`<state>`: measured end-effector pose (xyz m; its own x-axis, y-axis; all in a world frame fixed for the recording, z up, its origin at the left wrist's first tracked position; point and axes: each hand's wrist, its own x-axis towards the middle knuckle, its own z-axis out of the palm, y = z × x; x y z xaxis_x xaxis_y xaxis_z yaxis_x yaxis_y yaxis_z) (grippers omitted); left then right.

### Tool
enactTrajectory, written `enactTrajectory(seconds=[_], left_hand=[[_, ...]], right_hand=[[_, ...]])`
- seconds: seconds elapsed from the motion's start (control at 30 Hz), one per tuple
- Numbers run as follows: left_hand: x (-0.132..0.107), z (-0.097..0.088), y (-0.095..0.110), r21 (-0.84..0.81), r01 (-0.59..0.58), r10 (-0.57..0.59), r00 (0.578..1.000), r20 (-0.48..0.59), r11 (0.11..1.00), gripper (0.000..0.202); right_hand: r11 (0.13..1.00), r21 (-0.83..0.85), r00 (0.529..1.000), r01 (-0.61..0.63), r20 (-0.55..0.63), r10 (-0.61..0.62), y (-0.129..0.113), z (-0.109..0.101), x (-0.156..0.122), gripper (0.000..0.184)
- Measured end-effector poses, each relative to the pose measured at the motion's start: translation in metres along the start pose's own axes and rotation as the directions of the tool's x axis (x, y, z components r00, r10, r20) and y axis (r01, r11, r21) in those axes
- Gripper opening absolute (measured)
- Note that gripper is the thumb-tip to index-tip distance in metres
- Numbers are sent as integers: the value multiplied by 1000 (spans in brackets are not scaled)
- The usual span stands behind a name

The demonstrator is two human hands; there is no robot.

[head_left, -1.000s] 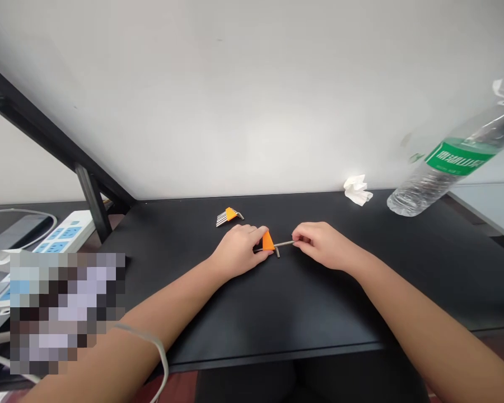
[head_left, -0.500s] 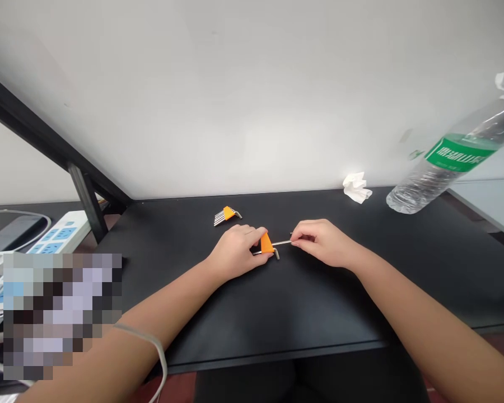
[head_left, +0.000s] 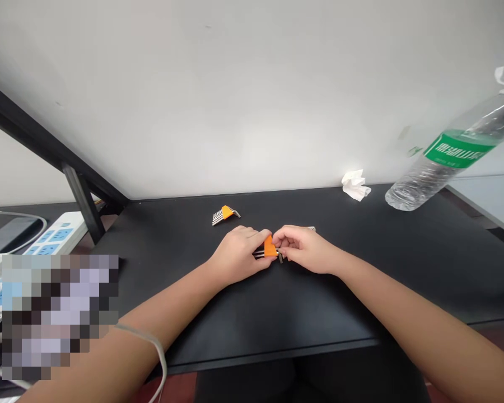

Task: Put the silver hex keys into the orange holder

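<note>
My left hand (head_left: pixel 240 254) is closed on an orange hex key holder (head_left: pixel 270 246), gripping it between thumb and fingers just above the black table. Metal shafts stick out of the holder toward my left palm, and a bent hex key end (head_left: pixel 281 257) shows on its right side. My right hand (head_left: pixel 306 249) is closed in a pinch right against that side, on a hex key mostly covered by the fingers. Behind the right hand a bit of metal (head_left: pixel 312 228) peeks out, largely hidden. Farther back lies a second orange holder (head_left: pixel 227 212) filled with several hex keys.
A crumpled white tissue (head_left: pixel 355 186) lies near the wall. To its right stands a big clear bottle (head_left: pixel 445 157) with a green label. On the left are a black metal frame (head_left: pixel 84 201), a white power strip (head_left: pixel 73 224) and a white cable (head_left: pixel 157 347) over my left forearm.
My right hand has moved left up to the orange holder. The hex key's long shaft, earlier visible between the hands, is now pushed into the holder. The left hand has barely moved.
</note>
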<state>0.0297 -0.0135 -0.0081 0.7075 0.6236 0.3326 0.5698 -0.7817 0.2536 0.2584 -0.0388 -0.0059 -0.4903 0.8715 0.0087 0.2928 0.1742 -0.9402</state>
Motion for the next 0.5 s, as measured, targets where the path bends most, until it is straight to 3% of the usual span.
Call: enactTrajectory(seconds=[0.1,0.17,0.23,0.33,0.5], left_hand=[[-1,1,-3,-13,27,-27,1000,14,1000,20],[-3,2,-6,-25,56,-55,998,26,998,26],[-4,3,-9,-28,77,-76,996,43,997,31],[-5,3,-12,-24,90,-88,994,63,996,32],[-4,3,-13,-41,91,-89,994,68,995,31]], right_hand=[[964,-257,997,63,-32,-73,-2,-12,-4,13],[872,-482,991,79,-53,-119,-3,-27,-8,10],[770,-638,993,22,-73,-88,-3,-44,-12,13],[683,-724,993,-101,-110,30,2,-62,-15,17],[653,-739,986,-165,-120,114,10,-64,-12,15]])
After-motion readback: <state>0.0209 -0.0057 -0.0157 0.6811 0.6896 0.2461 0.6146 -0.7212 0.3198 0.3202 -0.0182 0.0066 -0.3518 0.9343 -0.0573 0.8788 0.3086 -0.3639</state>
